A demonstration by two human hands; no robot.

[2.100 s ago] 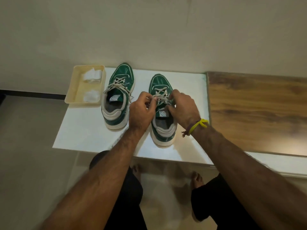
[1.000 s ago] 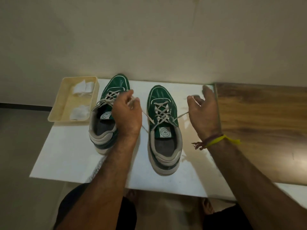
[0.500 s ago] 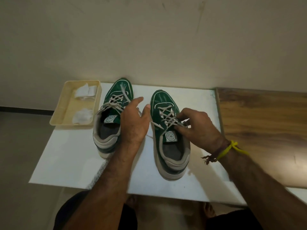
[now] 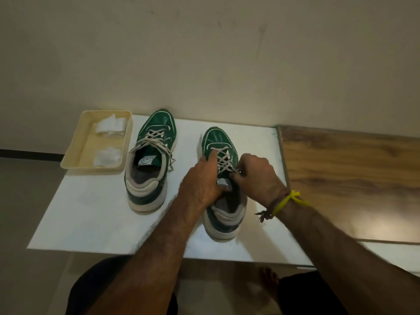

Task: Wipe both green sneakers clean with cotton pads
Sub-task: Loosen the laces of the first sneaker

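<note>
Glossy green sneaker (image 4: 218, 139), woven laces (image 4: 223, 160)

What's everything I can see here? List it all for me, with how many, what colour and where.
sneakers: two, green with pale soles and laces; left sneaker and right sneaker side by side on the board
cotton pads: two white piles, in the tray
tray: one, cream, at the board's far left corner
board: one, white, under the shoes
wooden surface: one, brown, right of the board
wristband: one, yellow, with a brownish thread, on the right wrist
left hand: on the right sneaker, forefinger along its laces
right hand: pinches that shoe's laces
</note>
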